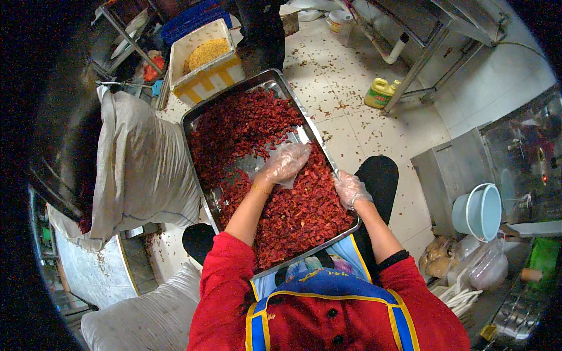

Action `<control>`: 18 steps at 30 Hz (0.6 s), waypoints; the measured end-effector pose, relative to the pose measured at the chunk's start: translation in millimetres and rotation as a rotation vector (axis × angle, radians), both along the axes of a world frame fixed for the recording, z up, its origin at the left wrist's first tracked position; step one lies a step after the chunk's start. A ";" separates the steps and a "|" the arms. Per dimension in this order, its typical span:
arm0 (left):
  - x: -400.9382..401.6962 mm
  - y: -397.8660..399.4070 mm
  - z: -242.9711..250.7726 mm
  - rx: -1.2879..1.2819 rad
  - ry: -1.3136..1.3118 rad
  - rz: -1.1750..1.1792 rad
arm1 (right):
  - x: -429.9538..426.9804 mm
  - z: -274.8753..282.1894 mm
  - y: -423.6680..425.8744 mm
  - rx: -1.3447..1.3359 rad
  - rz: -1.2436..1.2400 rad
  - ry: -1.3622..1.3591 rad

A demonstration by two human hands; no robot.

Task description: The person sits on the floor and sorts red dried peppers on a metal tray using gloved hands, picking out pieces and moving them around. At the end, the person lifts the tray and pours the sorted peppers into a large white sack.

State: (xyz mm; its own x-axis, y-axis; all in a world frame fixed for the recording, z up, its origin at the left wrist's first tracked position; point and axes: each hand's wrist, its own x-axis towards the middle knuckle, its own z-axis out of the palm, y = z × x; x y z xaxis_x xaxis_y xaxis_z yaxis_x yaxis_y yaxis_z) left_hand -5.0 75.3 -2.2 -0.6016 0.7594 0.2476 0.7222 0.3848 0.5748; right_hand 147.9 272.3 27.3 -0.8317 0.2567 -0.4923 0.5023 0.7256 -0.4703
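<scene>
A metal tray (pixel 325 145) sits at a slant across my lap, spread with cut red pieces (pixel 303 215) that look like dried chilli. Its bare bottom shows in a strip across the middle. My left hand (pixel 287 161), in a clear plastic glove, lies palm down beside that strip, at the edge of the red pieces. Its fingers are close together, and whatever is beneath the palm is hidden. On the tray's right rim rests my right hand (pixel 352 191), also gloved in clear plastic, with the fingers wrapped around the edge.
A foam box (pixel 202 81) of yellow grains stands beyond the tray, near a person's dark trouser legs (pixel 263 30). Full woven sacks (pixel 147 162) flank my left. Scattered bits litter the tiled floor (pixel 333 83). A yellow jug (pixel 380 93) and a blue bucket (pixel 476 210) are at right.
</scene>
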 end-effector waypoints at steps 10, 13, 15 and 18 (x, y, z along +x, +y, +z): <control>49.9 -33.6 64.2 -0.067 -0.155 -0.032 | -1.3 1.2 -1.2 0.030 0.000 -0.027; 64.3 -52.7 70.7 0.027 -0.007 -0.005 | -2.5 -9.8 3.6 0.027 0.011 -0.011; 75.9 -66.1 74.7 0.067 0.085 0.060 | -1.1 -12.5 5.8 0.071 0.048 0.009; 99.7 -97.8 88.9 0.087 0.065 0.194 | -2.0 0.9 -3.2 0.079 0.072 0.018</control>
